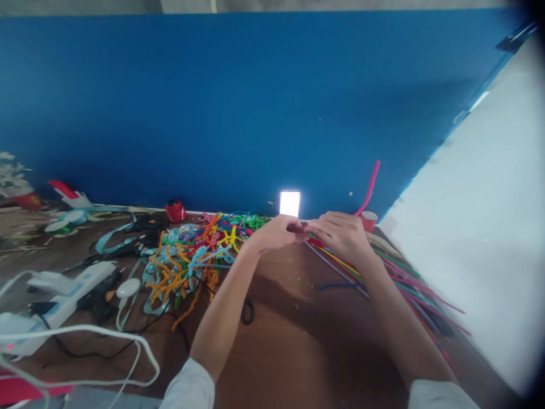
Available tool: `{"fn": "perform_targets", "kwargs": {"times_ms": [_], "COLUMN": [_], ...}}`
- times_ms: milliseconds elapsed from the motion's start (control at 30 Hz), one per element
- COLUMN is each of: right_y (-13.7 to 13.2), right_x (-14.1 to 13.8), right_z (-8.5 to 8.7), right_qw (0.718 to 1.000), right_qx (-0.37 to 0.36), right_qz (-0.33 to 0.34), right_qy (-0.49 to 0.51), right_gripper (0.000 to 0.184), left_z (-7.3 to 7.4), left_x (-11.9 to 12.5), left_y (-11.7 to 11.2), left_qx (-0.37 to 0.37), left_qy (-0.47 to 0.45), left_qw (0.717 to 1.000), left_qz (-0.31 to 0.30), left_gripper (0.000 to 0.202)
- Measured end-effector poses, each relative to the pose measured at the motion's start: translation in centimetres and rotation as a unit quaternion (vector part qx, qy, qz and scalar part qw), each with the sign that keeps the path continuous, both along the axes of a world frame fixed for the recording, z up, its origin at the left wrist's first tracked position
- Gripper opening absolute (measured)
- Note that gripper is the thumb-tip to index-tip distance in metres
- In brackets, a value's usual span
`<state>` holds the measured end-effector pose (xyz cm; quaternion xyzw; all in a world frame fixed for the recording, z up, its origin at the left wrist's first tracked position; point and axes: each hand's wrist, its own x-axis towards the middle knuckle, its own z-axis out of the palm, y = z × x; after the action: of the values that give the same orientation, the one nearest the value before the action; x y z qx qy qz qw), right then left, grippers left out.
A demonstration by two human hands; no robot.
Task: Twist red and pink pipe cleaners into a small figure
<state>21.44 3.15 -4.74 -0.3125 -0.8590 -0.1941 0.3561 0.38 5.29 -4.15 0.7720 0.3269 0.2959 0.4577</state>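
Note:
A pink pipe cleaner (372,187) rises bent above my right hand (338,233), which is closed around it. My left hand (276,233) meets the right one at the fingertips, thumb and fingers pinched on a small pinkish piece that looks like the same pipe cleaner. The fingers hide most of what lies between them. Both hands are held over the far side of the brown table (289,341), in front of a glowing white light panel (290,203).
Tangled, twisted pipe cleaners (187,261) pile up on the left. Straight pipe cleaners (426,289) lie under my right forearm. A power strip (63,307) with looping white cables sits at far left. A red cup (368,220) stands near the blue partition (213,113).

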Motion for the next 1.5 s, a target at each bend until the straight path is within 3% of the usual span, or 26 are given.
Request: {"fn": "perform_targets", "kwargs": {"times_ms": [100, 200, 267, 400, 567, 833, 1167, 1400, 1500], "right_y": [-0.3, -0.8, -1.2, -1.4, -1.7, -2.5, -2.6, -2.6, -2.6], "right_x": [-0.2, -0.2, 0.0, 0.5, -0.1, -1.0, -1.4, -1.6, -1.5], "right_z": [0.1, 0.4, 0.8, 1.7, 2.2, 2.4, 2.3, 2.4, 2.4], "right_qw": [1.000, 1.000, 0.999, 0.996, 0.985, 0.962, 0.959, 0.968, 0.969], "right_qx": [0.009, 0.024, 0.032, 0.029, -0.012, -0.073, -0.066, -0.055, -0.049], "right_qz": [0.009, 0.009, -0.001, -0.021, -0.024, -0.040, -0.044, -0.030, -0.027], "right_qy": [-0.009, 0.006, 0.016, 0.080, 0.173, 0.258, 0.272, 0.242, 0.242], "right_gripper": [0.017, 0.012, 0.011, 0.009, 0.012, 0.014, 0.018, 0.015, 0.014], "left_z": [-1.3, -2.3, -2.4, -1.0, 0.9, 0.8, 1.1, 1.3, 1.2], "left_x": [0.6, 1.4, 1.9, 2.2, 1.8, 2.1, 2.6, 3.0, 2.9], "left_y": [0.9, 1.6, 1.6, 0.2, -1.9, -1.9, -2.4, -2.9, -2.7], "left_qx": [0.008, 0.138, 0.152, 0.206, 0.233, 0.368, 0.347, 0.259, 0.227], "left_qy": [0.002, 0.063, 0.067, 0.032, 0.029, 0.111, 0.094, 0.025, -0.021], "left_qw": [1.000, 0.984, 0.982, 0.977, 0.969, 0.917, 0.918, 0.946, 0.959], "left_qz": [0.018, 0.090, 0.094, 0.048, 0.074, 0.103, 0.166, 0.194, 0.167], "left_gripper": [0.020, 0.022, 0.023, 0.019, 0.022, 0.027, 0.029, 0.025, 0.024]}}
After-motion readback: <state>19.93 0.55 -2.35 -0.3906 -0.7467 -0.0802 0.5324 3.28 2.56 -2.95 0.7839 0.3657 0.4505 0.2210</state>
